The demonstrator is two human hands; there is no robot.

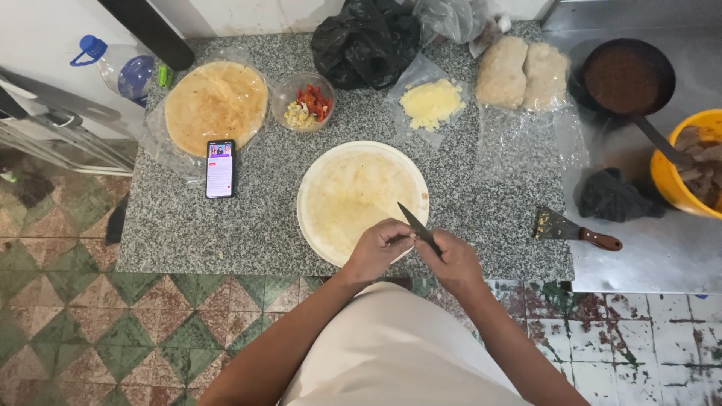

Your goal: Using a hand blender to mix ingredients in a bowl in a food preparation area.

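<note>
Standing by the granite counter (226, 225) here, so a quick count, biggest stuff first. One speckled counter, with one steel worktop (662, 256) butted up against it on the right. Two round flatbreads: one pale one on a white plate (304, 203) dead centre, plus one browner flatbread (216, 105) on clear plastic at the back left. One black plastic bag (365, 37) at the back, two lumps of dough (523, 74) wrapped in clear film beside it, and one little heap of grated cheese (430, 104) on plastic between them. One dark frying pan (628, 75) full of brown stuff and one yellow bowl (665, 180) with meat pieces on the steel side, one crumpled black cloth (613, 197) near those. One water bottle (124, 71) with a blue cap far left, one glass bowl (303, 101) of chopped red and pale bits, one phone (220, 168) with its screen lit, one scraper (575, 231) with a wooden handle.

Both forearms come in from the bottom and meet over the near rim of the plate, elbows out, wrists close together.

The right hand (455, 263) is curled shut around the handle of one small dark knife (417, 225), blade angled up and left over the plate edge. The left hand (378, 248) is half closed, fingertips pinching at the blade near where it meets the handle. So the knife sits right between the two hands, just above the front edge of the plate.
</note>
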